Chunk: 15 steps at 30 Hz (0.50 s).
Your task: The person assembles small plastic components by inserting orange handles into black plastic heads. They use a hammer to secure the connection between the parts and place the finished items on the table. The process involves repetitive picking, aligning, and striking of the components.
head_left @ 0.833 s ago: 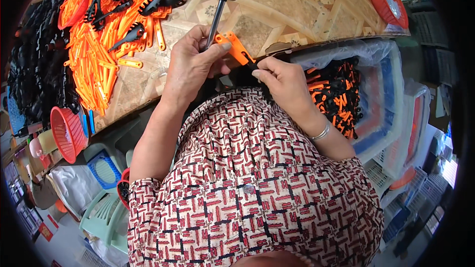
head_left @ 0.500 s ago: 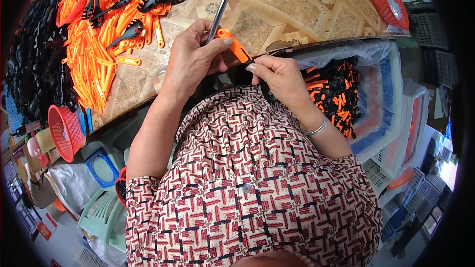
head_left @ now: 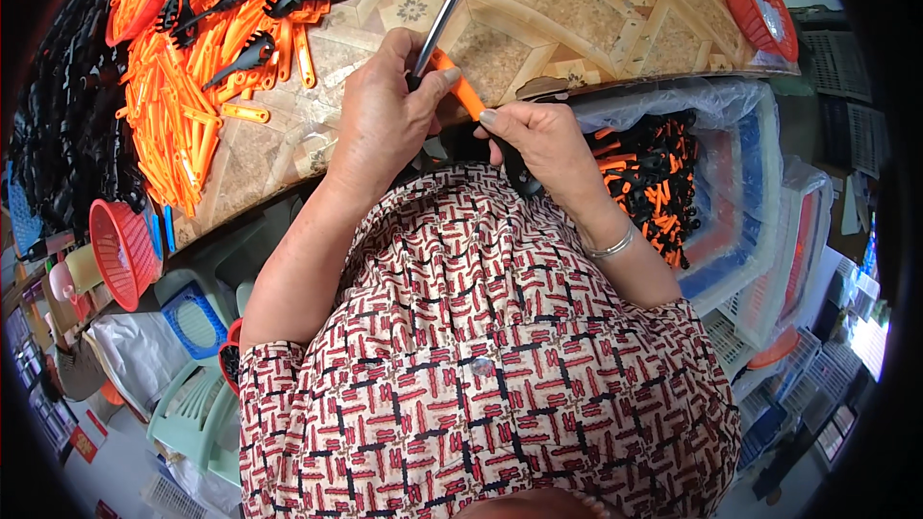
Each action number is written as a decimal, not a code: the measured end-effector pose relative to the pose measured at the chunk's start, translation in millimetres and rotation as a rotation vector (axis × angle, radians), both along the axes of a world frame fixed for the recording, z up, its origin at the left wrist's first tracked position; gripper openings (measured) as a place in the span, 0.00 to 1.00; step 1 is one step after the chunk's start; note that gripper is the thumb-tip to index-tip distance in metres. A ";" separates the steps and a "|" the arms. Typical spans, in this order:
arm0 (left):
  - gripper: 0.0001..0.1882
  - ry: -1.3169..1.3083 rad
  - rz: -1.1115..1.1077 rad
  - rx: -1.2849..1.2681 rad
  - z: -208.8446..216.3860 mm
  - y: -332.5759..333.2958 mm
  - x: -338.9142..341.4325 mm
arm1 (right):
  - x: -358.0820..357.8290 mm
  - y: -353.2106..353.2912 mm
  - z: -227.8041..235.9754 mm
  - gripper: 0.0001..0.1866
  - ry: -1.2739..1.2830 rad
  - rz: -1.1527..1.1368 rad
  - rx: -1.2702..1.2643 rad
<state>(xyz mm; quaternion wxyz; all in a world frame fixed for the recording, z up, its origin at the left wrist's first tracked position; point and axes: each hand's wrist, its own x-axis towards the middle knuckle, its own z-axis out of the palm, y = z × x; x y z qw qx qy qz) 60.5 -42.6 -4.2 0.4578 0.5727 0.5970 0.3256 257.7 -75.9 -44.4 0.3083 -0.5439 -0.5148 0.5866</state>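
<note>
My left hand [head_left: 389,125] is closed round a small mallet [head_left: 444,24] with a yellow head and a metal shaft, which points up and away over the table. The same hand also grips the upper end of an orange plastic handle [head_left: 467,96] between thumb and fingers. My right hand [head_left: 550,139] pinches the lower end, where a black kitchen utensil [head_left: 520,176] meets the handle. The utensil's dark head hangs below my right fingers, mostly hidden against the patterned clothing. Both hands are just off the near edge of the table [head_left: 548,34].
Orange handles [head_left: 183,130] lie piled on the left of the table, with black utensils such as a pasta server [head_left: 252,56] among them. A plastic-lined bin [head_left: 745,173] at my right holds orange-and-black pieces. Red baskets [head_left: 123,255] [head_left: 760,10] stand left and far right.
The orange handle has turned, so its dark slot no longer shows. My left hand and the mallet have shifted slightly right and away. My right hand keeps its pinch.
</note>
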 end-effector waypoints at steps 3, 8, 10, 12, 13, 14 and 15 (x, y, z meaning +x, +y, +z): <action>0.13 0.133 -0.019 0.211 -11.0 -1.9 -0.8 | -1.5 3.2 7.7 0.20 -0.087 0.034 -0.024; 0.17 -0.043 0.053 -0.065 17.2 -13.8 -17.0 | -0.5 6.9 10.6 0.21 -0.053 0.058 -0.089; 0.18 -0.129 0.063 0.056 15.8 -28.4 -30.6 | -3.1 5.5 13.4 0.20 -0.025 0.033 -0.149; 0.18 -0.153 0.067 0.091 27.6 -46.3 -38.2 | -5.6 4.5 16.7 0.19 -0.005 0.020 -0.177; 0.19 -0.115 0.045 0.106 19.7 -54.0 -43.4 | -6.7 4.0 18.8 0.18 0.000 0.016 -0.175; 0.18 0.070 -0.028 0.141 12.2 -57.5 -47.7 | -7.7 3.4 20.1 0.17 0.005 0.012 -0.174; 0.18 0.258 -0.091 0.174 6.9 -62.2 -52.1 | -8.2 2.7 18.4 0.17 0.033 0.012 -0.167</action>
